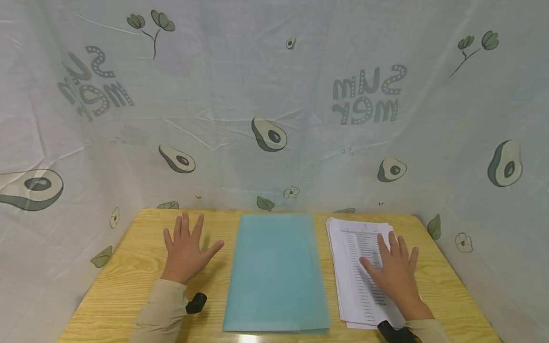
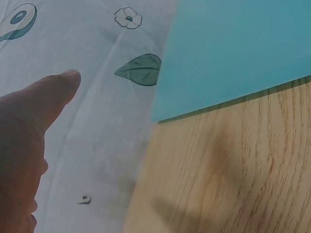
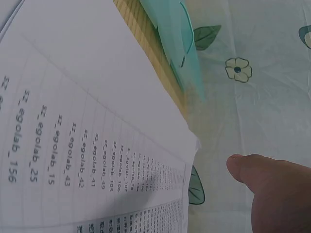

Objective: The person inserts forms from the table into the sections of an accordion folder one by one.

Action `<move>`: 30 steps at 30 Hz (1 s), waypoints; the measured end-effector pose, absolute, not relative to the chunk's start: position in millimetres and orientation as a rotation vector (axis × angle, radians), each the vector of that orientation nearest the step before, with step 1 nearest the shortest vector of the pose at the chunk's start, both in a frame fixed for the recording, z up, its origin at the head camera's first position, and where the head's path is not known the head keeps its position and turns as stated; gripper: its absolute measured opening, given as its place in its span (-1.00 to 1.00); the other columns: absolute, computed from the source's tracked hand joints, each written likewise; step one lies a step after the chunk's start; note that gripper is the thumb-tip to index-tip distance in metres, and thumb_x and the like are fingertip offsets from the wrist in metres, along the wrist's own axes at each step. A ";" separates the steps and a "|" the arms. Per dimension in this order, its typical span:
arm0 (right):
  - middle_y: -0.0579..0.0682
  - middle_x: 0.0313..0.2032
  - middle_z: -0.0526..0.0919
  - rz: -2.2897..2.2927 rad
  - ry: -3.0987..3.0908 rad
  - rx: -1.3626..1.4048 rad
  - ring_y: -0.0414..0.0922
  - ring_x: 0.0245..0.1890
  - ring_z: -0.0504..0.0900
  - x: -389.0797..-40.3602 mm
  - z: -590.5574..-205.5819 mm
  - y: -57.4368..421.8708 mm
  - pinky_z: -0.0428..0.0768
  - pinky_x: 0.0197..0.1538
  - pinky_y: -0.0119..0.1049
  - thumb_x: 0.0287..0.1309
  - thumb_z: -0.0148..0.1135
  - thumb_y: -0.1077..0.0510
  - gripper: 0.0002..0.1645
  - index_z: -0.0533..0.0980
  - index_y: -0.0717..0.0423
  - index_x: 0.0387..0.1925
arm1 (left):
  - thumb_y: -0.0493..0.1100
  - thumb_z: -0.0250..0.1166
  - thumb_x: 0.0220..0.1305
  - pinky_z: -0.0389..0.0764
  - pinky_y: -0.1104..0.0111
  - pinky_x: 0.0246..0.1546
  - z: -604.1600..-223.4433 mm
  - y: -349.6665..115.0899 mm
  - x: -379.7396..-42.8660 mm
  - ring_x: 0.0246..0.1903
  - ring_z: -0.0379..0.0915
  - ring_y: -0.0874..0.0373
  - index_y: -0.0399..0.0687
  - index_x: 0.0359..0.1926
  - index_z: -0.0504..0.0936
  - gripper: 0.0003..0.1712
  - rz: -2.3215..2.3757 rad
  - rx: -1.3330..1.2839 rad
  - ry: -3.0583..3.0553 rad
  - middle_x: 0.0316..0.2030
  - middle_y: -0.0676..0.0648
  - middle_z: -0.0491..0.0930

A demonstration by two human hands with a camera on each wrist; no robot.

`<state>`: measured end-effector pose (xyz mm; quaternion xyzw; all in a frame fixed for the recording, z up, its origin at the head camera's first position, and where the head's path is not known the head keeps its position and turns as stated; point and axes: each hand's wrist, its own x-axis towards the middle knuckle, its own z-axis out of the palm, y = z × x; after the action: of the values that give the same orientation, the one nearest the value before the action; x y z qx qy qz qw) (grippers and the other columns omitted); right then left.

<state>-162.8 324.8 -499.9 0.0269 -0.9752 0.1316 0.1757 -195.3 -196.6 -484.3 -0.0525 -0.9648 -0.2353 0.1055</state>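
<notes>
A translucent blue-green plastic folder (image 1: pixel 276 271) lies flat in the middle of the table, its long sides running front to back. Left of it, my left hand (image 1: pixel 186 252) hovers over the wood with fingers spread and nothing in them. To the right of the folder rests a stack of printed paper sheets (image 1: pixel 351 276), its edges slightly uneven. Over this stack my right hand (image 1: pixel 394 274) is held with spread fingers, hiding part of the printed table. In the right wrist view, rows of text run along the top sheet (image 3: pixel 97 97), and the thumb (image 3: pixel 277 179) stands apart from it.
The wooden table (image 1: pixel 124 281) has a pale cloth (image 1: pixel 223 85) with avocado, leaf and flower prints hanging behind it and at both sides. Black wrist devices show at the left wrist (image 1: pixel 196 303) and at the right cuff (image 1: pixel 394 332).
</notes>
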 end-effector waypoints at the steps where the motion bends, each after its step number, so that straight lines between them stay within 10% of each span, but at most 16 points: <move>1: 0.56 0.47 0.07 0.380 -2.758 0.080 0.51 0.49 -0.07 -162.5 -499.0 323.6 -0.39 0.40 0.51 0.20 0.41 -0.17 0.05 0.24 0.43 0.45 | 0.50 0.21 0.30 -0.51 -0.39 0.38 -484.1 -195.7 -195.0 0.58 -0.44 -0.38 -0.11 0.64 0.05 0.18 -0.693 -0.157 -2.847 0.60 -0.45 -0.32; 15: 0.57 0.38 0.26 0.480 -2.795 0.145 0.52 0.39 0.15 -153.4 -500.5 304.6 -0.11 0.36 0.55 0.22 0.43 -0.04 -0.14 0.38 0.46 0.33 | 0.37 0.36 0.28 -0.09 -0.38 0.42 -480.7 -157.1 -161.8 0.57 -0.22 -0.37 -0.09 0.60 0.19 0.08 -0.829 -0.429 -2.793 0.58 -0.38 -0.04; 24: 0.11 0.11 0.69 0.881 -3.014 0.044 0.07 0.07 0.67 -131.7 -497.2 264.7 0.59 0.17 0.06 0.39 0.32 -0.03 -0.47 0.56 0.19 0.25 | 0.45 0.42 0.14 0.27 -0.26 0.36 -498.0 -121.6 -125.9 0.51 0.08 -0.28 0.03 0.51 0.39 0.05 -0.912 -0.949 -2.914 0.51 -0.22 0.25; 30: -0.13 -0.04 0.74 0.975 -3.038 0.242 -0.13 -0.08 0.70 -122.7 -497.1 250.4 0.67 -0.02 -0.21 0.33 0.38 -0.01 -0.63 0.66 0.08 0.06 | 0.43 0.47 0.11 0.45 -0.09 0.29 -509.4 -103.7 -113.5 0.37 0.35 -0.16 0.08 0.44 0.47 -0.02 -0.781 -1.131 -2.884 0.39 -0.14 0.41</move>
<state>-122.7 250.4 -497.1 0.0755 -0.9491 0.3045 -0.0290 -113.5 -103.7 -509.4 -0.3538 -0.9024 -0.2443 -0.0267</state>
